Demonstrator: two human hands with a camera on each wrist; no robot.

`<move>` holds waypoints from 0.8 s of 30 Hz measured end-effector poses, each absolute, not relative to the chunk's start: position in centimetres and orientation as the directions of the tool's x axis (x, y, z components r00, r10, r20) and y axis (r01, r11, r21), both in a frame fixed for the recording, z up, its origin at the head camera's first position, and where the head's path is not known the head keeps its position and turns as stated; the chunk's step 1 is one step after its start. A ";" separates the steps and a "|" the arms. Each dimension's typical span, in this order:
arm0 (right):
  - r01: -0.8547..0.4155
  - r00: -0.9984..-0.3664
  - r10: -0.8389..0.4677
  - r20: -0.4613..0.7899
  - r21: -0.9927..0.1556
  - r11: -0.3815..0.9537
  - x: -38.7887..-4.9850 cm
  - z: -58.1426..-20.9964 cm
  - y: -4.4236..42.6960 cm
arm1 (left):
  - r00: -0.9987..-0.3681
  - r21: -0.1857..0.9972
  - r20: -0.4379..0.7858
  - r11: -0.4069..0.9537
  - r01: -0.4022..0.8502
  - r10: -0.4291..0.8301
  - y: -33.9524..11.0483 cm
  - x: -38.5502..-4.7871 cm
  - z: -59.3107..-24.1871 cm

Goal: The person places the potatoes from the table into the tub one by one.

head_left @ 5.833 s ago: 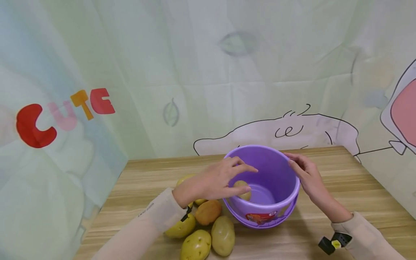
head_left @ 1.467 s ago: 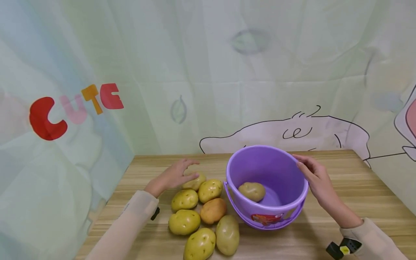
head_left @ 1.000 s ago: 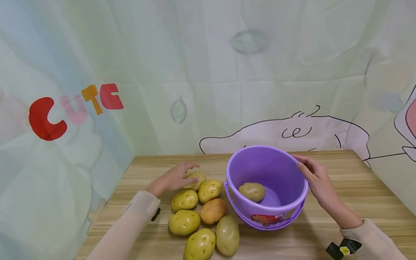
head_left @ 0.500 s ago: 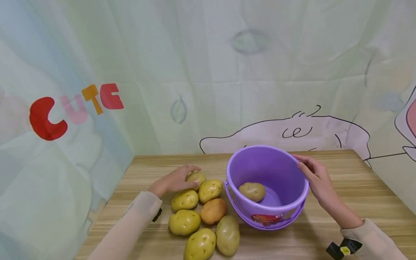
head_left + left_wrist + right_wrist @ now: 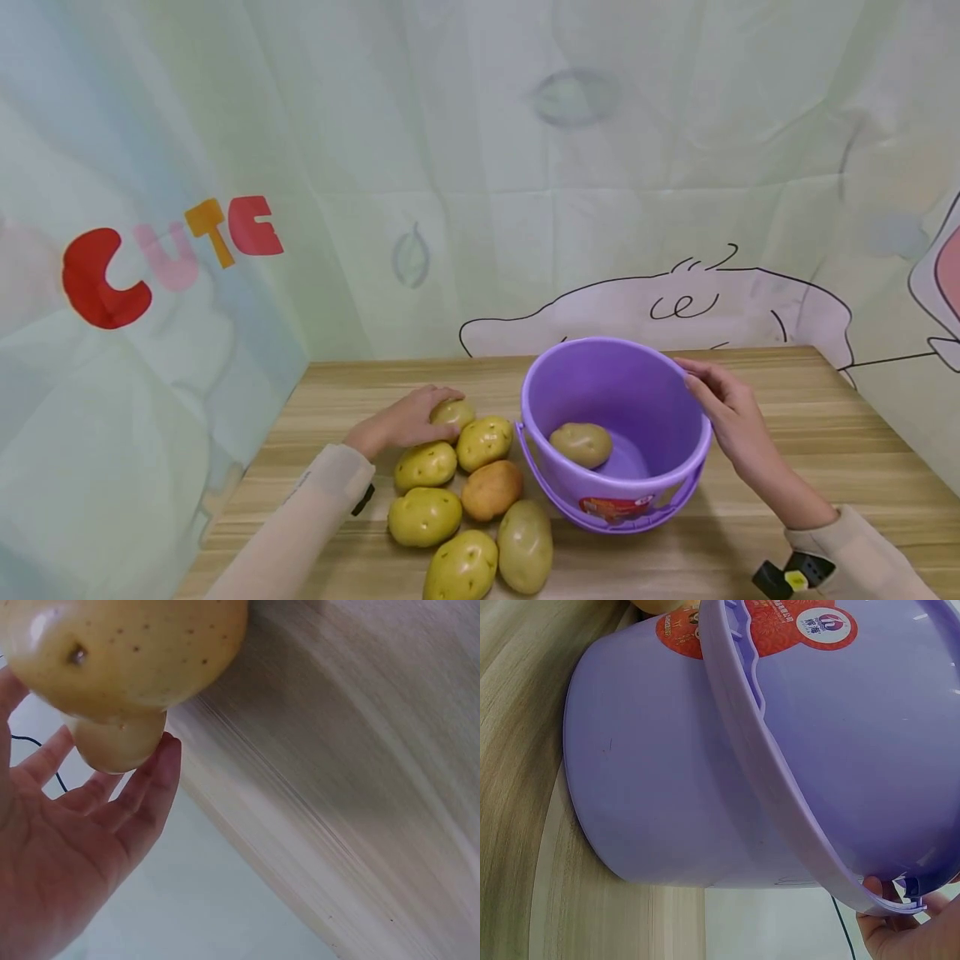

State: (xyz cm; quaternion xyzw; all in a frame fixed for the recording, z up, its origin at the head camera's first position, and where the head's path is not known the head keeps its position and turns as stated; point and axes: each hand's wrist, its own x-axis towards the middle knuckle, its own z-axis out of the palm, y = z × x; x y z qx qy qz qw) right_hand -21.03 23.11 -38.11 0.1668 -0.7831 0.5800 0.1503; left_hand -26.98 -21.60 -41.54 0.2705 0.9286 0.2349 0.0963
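1. The farthest potato [image 5: 453,412] lies at the back of a cluster on the table, left of a purple bucket [image 5: 633,392].
2. The person's left hand [image 5: 408,418] grasps this potato, fingers and thumb curled around it.
3. The right hand [image 5: 731,408] pinches the rim of the upright bucket.
4. Inside the bucket, near its left wall, rests a pale potato [image 5: 581,445].
5. Five yellowish potatoes [image 5: 461,567] surround an orange-brown potato [image 5: 492,490] in the cluster.
6. Behind the wood-grain table [image 5: 817,425] hangs a pale green curtain [image 5: 337,150] reading "CUTE".
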 end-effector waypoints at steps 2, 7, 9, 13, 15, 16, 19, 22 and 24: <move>-0.439 -0.897 -0.086 0.433 -0.857 0.269 -21.1 -38.1 23.1 | -0.833 0.501 -0.051 0.736 0.456 0.551 -21.6 -26.9 -41.5; -0.440 -0.897 -0.086 0.433 -0.856 0.272 -21.1 -38.2 23.1 | -0.824 0.518 -0.044 0.718 0.465 0.565 -21.8 -27.1 -41.6; -0.438 -0.898 -0.087 0.431 -0.857 0.273 -21.1 -38.2 23.1 | -0.821 0.521 -0.040 0.713 0.469 0.569 -21.9 -27.2 -41.8; -0.436 -0.899 -0.086 0.429 -0.859 0.268 -21.1 -38.2 23.2 | -0.823 0.534 -0.044 0.709 0.460 0.567 -22.0 -27.3 -41.9; -0.436 -0.899 -0.084 0.430 -0.861 0.263 -21.1 -38.2 23.2 | -0.826 0.541 -0.049 0.710 0.451 0.562 -21.9 -27.2 -41.9; -0.437 -0.899 -0.084 0.430 -0.860 0.263 -21.1 -38.2 23.2 | -0.828 0.542 -0.052 0.712 0.447 0.559 -21.9 -27.1 -41.9; -0.440 -0.897 -0.084 0.434 -0.859 0.262 -21.1 -38.2 23.2 | -0.835 0.548 -0.051 0.714 0.436 0.548 -21.9 -27.0 -41.8; -0.442 -0.896 -0.084 0.436 -0.857 0.264 -21.0 -38.2 23.2 | -0.844 0.548 -0.046 0.720 0.426 0.534 -21.9 -26.9 -41.7; -0.441 -0.897 -0.084 0.435 -0.858 0.265 -21.0 -38.2 23.2 | -0.850 0.550 -0.048 0.724 0.416 0.525 -22.0 -26.9 -41.7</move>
